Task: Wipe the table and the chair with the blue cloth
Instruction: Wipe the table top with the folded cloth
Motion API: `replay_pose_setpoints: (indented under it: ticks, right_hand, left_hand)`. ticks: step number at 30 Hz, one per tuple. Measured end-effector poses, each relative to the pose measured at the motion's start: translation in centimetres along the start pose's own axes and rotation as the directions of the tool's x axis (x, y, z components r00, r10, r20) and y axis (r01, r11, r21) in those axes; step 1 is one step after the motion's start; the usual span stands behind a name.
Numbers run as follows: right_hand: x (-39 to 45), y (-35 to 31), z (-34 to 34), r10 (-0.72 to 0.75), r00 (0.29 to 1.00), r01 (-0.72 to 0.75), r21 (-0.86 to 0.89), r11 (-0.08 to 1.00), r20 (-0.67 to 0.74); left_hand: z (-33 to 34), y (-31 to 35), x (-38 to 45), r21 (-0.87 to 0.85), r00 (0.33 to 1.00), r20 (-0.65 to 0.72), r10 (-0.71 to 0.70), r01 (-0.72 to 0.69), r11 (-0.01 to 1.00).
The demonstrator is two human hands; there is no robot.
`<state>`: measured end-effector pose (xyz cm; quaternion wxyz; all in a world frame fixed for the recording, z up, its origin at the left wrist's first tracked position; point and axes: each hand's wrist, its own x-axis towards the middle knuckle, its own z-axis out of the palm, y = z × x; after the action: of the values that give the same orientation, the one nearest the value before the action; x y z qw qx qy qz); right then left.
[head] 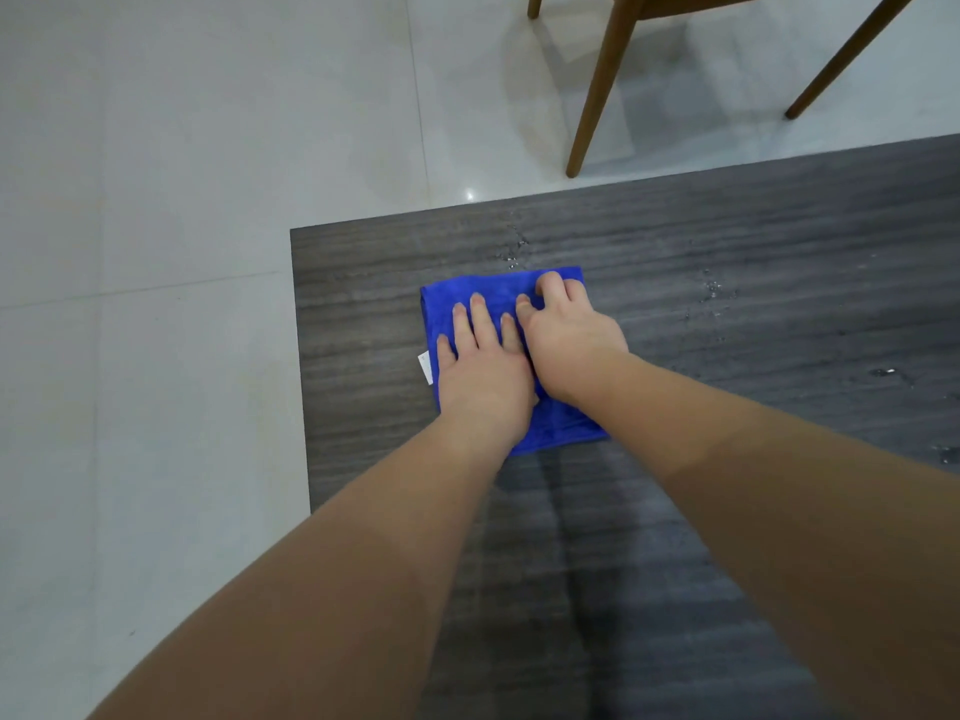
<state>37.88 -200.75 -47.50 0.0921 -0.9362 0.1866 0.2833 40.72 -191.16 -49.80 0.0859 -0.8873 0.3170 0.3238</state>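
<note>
Chair cropped to legs only.

- The blue cloth lies flat near the table's far left corner.
- The left hand presses it with straight fingers.
- The right hand rests alongside, fingers curled into the cloth.
- Water droplets dot the table toward its right edge.
- The chair stands beyond the far edge.

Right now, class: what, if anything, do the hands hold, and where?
The left hand presses flat on the blue cloth; the right hand curls on its far right corner.
</note>
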Motion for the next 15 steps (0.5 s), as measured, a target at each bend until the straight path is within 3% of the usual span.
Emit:
replay_pose_setpoints:
  ticks: [15]
  right_hand:
    - [5.4, 0.9, -2.8, 0.002, 0.998, -0.003, -0.029, 1.000, -0.059]
  left_hand:
    - [-3.4, -0.7, 5.1, -0.031, 1.000, -0.020, 0.003, -0.004, 0.999]
